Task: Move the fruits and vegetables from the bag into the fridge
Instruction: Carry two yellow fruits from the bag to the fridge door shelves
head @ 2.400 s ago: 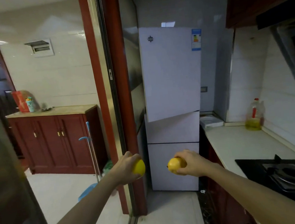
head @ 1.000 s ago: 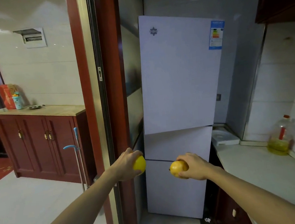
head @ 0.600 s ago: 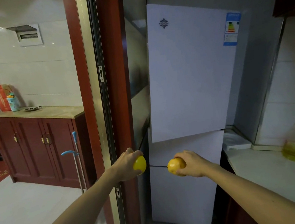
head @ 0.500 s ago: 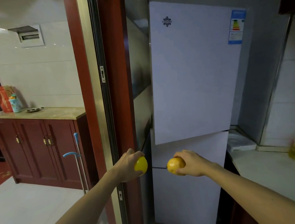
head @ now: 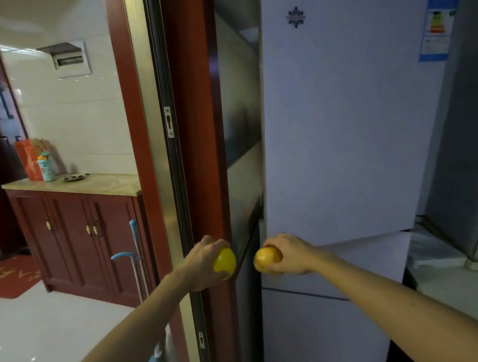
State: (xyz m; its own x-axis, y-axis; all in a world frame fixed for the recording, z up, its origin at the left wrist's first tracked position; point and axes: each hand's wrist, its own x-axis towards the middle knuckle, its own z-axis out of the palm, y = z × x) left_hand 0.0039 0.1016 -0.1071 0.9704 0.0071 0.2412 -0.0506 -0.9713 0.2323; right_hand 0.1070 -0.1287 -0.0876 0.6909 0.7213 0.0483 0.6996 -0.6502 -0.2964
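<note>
Btm ctr of frame: L grip [head: 202, 262] curled round a yellow fruit [head: 225, 263], R grip [head: 292, 253] curled round an orange fruit [head: 266, 259]; the two are about level w/ a small gap btwn, both held out front. Just behind L grip, red door frame [head: 195, 126]; behind R grip, fridge [head: 350, 126] fills right half, all doors closed. Table [head: 469, 303] at lower right edge. Far left: cabinet [head: 83, 237] w/ mop [head: 135, 252] beside it. Step: carrying fruit to fridge, approach prob. nearly done. Next calls for a free grip: both are full, so pass one fruit over or park it on table, then pull top door.
</note>
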